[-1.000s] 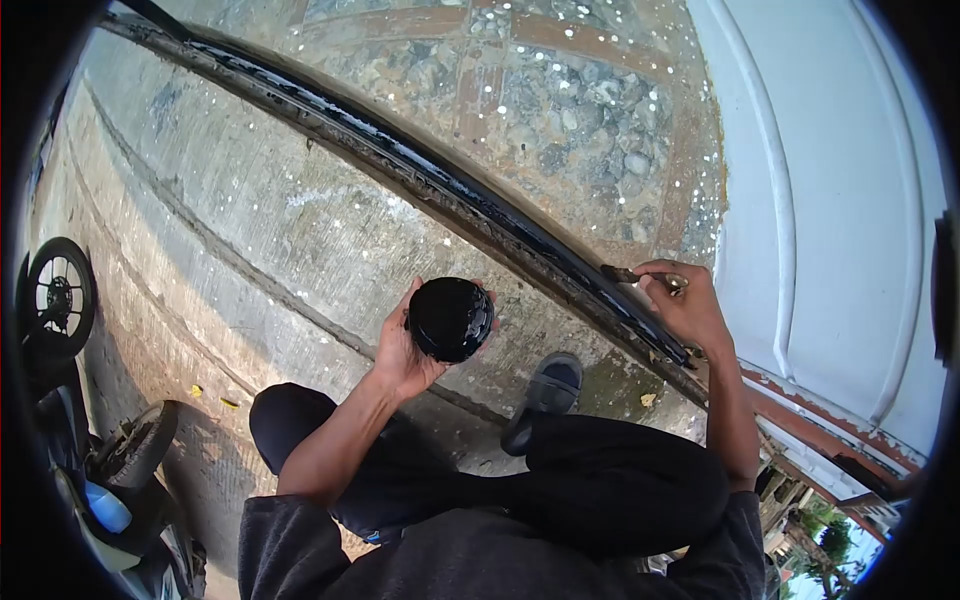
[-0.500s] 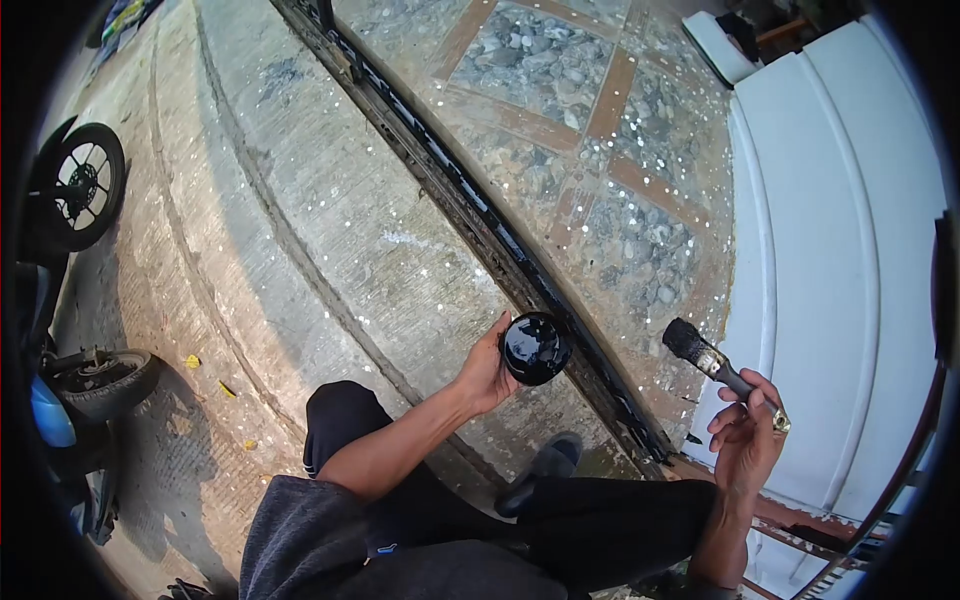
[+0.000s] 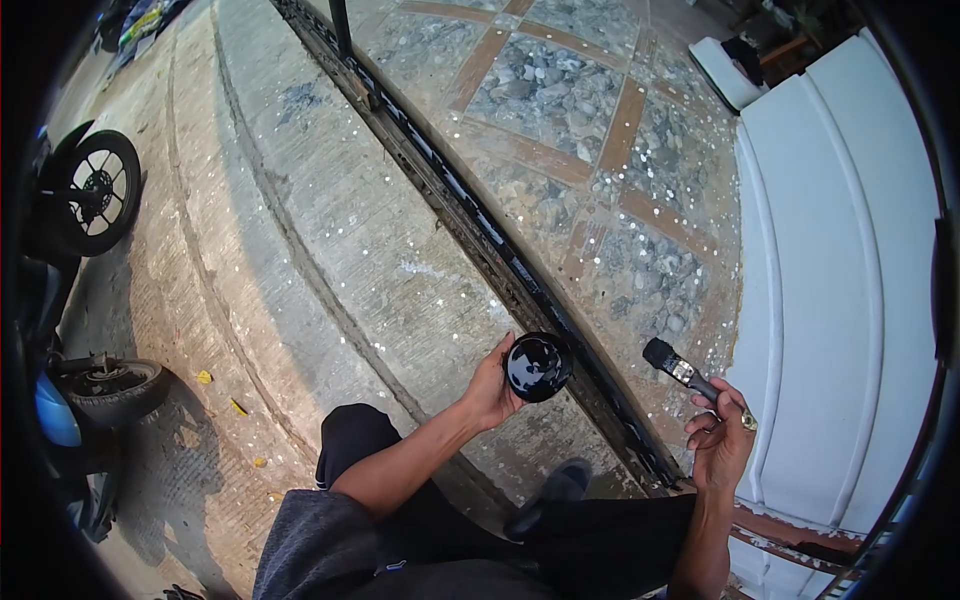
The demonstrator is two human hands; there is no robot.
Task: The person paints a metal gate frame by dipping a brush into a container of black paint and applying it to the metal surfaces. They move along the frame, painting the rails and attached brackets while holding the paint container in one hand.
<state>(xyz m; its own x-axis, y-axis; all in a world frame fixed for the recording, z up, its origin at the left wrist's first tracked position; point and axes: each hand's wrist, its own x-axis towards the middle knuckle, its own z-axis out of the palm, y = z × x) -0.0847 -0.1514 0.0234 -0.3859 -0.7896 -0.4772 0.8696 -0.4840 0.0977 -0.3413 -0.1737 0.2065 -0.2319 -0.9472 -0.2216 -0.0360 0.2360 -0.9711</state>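
Observation:
My left hand (image 3: 492, 388) is closed around the side of a small round container of glossy black paint (image 3: 538, 367), its open top facing me. The container overlaps the dark metal rail (image 3: 490, 235) that runs diagonally across the ground. To the right, my right hand (image 3: 722, 440) grips the handle of a paintbrush (image 3: 683, 370). The brush's bristles are coated black and point up and to the left, over the stone paving. Black paint with some pale patches covers the rail.
A white wall (image 3: 815, 250) with raised ribs stands at the right. On the left, a motorcycle wheel (image 3: 95, 195) and another wheel (image 3: 110, 390) sit on grooved concrete (image 3: 330, 200). Pebble-set paving (image 3: 550, 85) with brown strips lies beyond the rail. A dark post (image 3: 341, 28) rises at the top.
My right hand has moved left with the paintbrush, bringing its bristles closer to the container. The view has shifted slightly; my left hand still holds the container near the rail.

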